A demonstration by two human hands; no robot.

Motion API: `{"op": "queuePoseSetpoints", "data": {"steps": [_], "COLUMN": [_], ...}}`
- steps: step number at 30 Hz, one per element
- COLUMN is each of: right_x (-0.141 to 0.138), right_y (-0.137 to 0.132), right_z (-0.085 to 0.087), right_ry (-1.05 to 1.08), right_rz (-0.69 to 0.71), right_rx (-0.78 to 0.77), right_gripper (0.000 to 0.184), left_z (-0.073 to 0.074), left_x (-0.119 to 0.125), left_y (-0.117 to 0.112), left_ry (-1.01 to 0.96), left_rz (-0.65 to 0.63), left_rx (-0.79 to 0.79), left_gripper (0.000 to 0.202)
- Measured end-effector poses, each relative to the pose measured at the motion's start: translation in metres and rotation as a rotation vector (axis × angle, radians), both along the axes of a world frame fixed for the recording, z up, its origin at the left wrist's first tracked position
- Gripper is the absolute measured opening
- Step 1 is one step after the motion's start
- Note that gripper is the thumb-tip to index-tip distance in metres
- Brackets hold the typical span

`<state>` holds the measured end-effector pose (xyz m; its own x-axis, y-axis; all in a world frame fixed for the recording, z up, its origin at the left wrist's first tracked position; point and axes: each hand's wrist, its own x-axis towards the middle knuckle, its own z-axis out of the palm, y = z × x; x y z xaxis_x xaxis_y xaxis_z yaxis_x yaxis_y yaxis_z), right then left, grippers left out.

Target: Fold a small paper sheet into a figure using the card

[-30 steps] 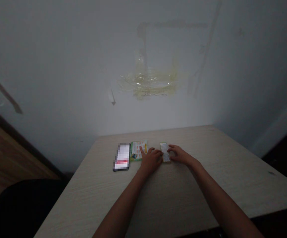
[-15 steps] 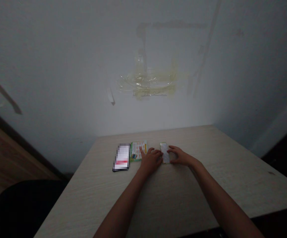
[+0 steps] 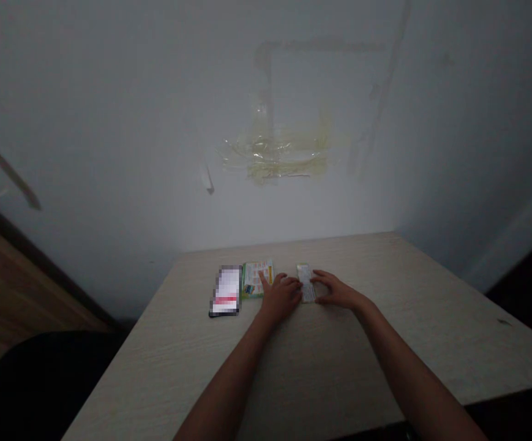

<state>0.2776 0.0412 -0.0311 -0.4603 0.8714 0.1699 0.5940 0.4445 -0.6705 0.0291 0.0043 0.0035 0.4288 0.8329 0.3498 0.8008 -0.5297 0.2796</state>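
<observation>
A narrow pale printed packet or strip (image 3: 306, 283) lies on the table between my hands, its long side running away from me. My left hand (image 3: 280, 298) rests low with fingers spread; its fingertips touch the strip's left edge. The left thumb reaches over a flat green-and-white printed packet (image 3: 253, 278), partly hidden by that hand. My right hand (image 3: 336, 290) is curved and open, its index fingertip and thumb tip apart along the strip's right edge. Whether the strip is flat or a thin box I cannot tell.
Left of the green packet lies a phone-like slab (image 3: 226, 293) with a blurred bright face and dark edge. The pale wooden table (image 3: 192, 361) meets a wall (image 3: 155, 153) with yellowed tape. A dark chair-like shape (image 3: 40, 380) stands at the left.
</observation>
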Motion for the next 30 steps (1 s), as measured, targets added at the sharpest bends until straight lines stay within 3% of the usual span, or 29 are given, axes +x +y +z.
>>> {"op": "queuePoseSetpoints", "data": {"steps": [10, 17, 30], "right_x": [-0.017, -0.025, -0.029], "right_y": [0.001, 0.004, 0.006], "right_z": [0.003, 0.007, 0.007], "right_ry": [-0.021, -0.077, -0.110], "right_rz": [-0.171, -0.251, -0.313], "right_rx": [0.223, 0.275, 0.266], "right_gripper": [0.022, 0.016, 0.013], "left_z": [-0.001, -0.002, -0.007], "left_x": [0.003, 0.011, 0.008], "left_y": [0.002, 0.005, 0.009], "left_ry": [0.021, 0.016, 0.057], "left_rz": [0.017, 0.031, 0.045], "left_rx": [0.024, 0.076, 0.052], "left_gripper": [0.023, 0.016, 0.029]}}
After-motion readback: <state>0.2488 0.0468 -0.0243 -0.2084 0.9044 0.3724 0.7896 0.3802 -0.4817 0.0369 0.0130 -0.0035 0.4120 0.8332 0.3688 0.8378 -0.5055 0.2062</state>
